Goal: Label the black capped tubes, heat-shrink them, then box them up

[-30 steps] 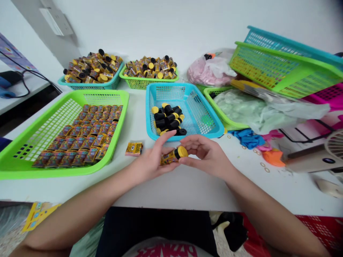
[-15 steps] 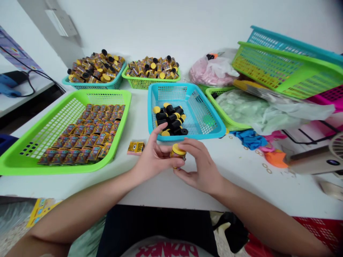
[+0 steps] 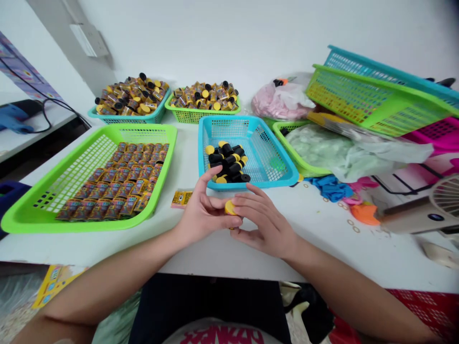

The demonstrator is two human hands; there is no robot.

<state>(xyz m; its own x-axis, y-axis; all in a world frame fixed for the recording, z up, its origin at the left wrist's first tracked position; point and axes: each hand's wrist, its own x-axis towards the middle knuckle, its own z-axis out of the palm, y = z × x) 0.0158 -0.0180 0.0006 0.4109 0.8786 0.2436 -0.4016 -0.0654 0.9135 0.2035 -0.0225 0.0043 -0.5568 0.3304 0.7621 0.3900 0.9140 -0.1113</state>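
Between both hands, over the near part of the table, is a small canister with a yellow lid [image 3: 230,207]; most of its body is hidden by fingers. My left hand [image 3: 202,210] grips it from the left with thumb and fingers, the index finger raised. My right hand [image 3: 263,220] closes on it from the right, its fingers across the lid and side. A small stack of printed yellow labels [image 3: 180,198] lies just left of my left hand. Behind the hands, a blue basket [image 3: 265,143] holds several black canisters [image 3: 227,165] with yellow lids.
A large green basket [image 3: 86,226] at left holds rows of labelled canisters [image 3: 118,184]. Two heaped baskets of canisters stand by the wall. To the right are bagged goods [image 3: 322,143], stacked baskets [image 3: 373,95], a blue crumpled piece [image 3: 332,186] and a fan [image 3: 423,205].
My right hand's fingers have moved left across the canister, covering more of its labelled side. The view has shifted slightly; the baskets stay as they were.
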